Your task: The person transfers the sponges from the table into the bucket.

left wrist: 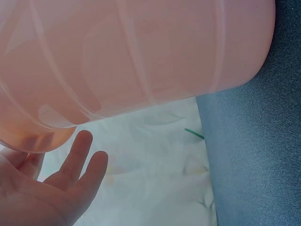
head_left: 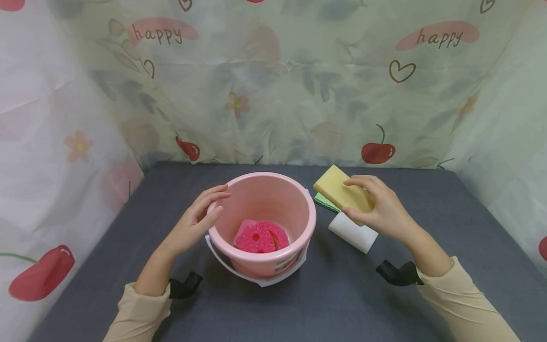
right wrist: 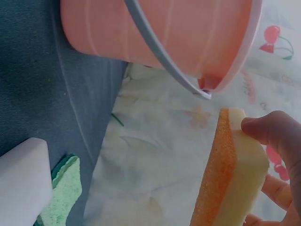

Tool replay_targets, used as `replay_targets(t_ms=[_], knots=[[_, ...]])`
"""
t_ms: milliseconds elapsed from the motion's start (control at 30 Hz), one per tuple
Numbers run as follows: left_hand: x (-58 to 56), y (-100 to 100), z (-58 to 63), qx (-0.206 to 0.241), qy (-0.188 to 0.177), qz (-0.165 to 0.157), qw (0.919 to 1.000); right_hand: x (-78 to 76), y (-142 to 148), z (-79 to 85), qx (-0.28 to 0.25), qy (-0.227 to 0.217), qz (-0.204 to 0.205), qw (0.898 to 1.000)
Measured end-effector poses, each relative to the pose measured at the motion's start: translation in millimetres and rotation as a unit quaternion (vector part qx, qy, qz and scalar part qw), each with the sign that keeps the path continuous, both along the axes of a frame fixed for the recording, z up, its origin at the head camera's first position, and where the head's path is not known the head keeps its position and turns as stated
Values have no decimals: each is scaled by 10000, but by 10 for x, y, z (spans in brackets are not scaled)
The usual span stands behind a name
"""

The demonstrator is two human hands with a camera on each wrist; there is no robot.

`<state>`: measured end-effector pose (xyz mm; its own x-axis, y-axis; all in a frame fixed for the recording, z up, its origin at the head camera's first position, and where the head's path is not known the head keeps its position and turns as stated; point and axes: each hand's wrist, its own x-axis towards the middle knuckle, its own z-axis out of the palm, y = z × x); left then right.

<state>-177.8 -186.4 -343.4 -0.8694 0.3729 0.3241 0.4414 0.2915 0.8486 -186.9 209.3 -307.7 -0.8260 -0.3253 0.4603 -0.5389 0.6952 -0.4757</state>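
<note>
My right hand [head_left: 380, 204] holds a thick yellow sponge [head_left: 337, 184] above the table, thumb on one side and fingers on the other. In the right wrist view, that sponge [right wrist: 230, 174] shows an orange layer along one face. My left hand [head_left: 192, 223] rests at the left rim of a pink bucket [head_left: 262, 266], with its fingers fairly straight. The left wrist view has two lower fingers [left wrist: 80, 146] extended, apart from the bucket wall. Inside the bucket lies a bright pink round sponge [head_left: 260, 237] with a hole, beside a paler pink piece [head_left: 245, 225].
Right of the bucket, a white block [head_left: 352, 232] with a curved top lies on the dark table [head_left: 290, 308]. Behind it is a green sponge [head_left: 325, 202], partly hidden by the yellow one. The bucket's white handle [head_left: 260, 284] hangs down in front. Printed curtains [head_left: 290, 114] surround the table.
</note>
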Motion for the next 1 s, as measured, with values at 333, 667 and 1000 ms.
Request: replay_targets(t_ms=[333, 667, 1000], knots=[[4, -2, 0, -37, 3, 33, 10000, 5, -48, 94, -119, 146, 33, 9998], [8, 1, 10, -71, 19, 56, 10000, 13, -108, 176, -281, 210, 101, 9993], [8, 0, 7, -69, -13, 51, 10000, 41, -194, 241, -379, 276, 290, 9985]])
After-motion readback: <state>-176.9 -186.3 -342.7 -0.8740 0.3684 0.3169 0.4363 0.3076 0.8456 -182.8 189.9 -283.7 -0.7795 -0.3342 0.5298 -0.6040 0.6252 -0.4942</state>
